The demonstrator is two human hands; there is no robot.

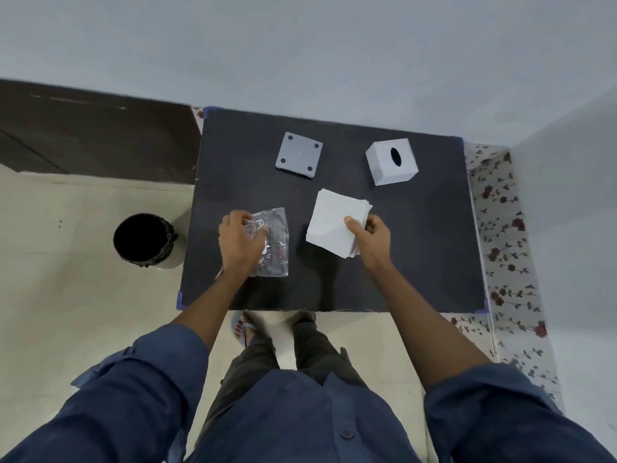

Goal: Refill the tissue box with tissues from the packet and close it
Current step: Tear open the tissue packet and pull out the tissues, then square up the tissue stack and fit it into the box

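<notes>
My right hand (369, 237) grips a stack of white tissues (330, 220) by its near right edge, thumb on top, just above the dark table (417, 255). My left hand (238, 237) pinches the clear, flattened plastic packet (275, 243), which lies on the table at the left. A white tissue box (390, 162) with a dark oval slot stands at the back right. Its grey square base (298, 154), with dark round pads at the corners, lies apart at the back centre.
A black-lined waste bin (143, 240) stands on the floor left of the table. A floral-patterned surface (504, 228) runs along the table's right side. A wall rises behind the table. My feet are at the table's near edge.
</notes>
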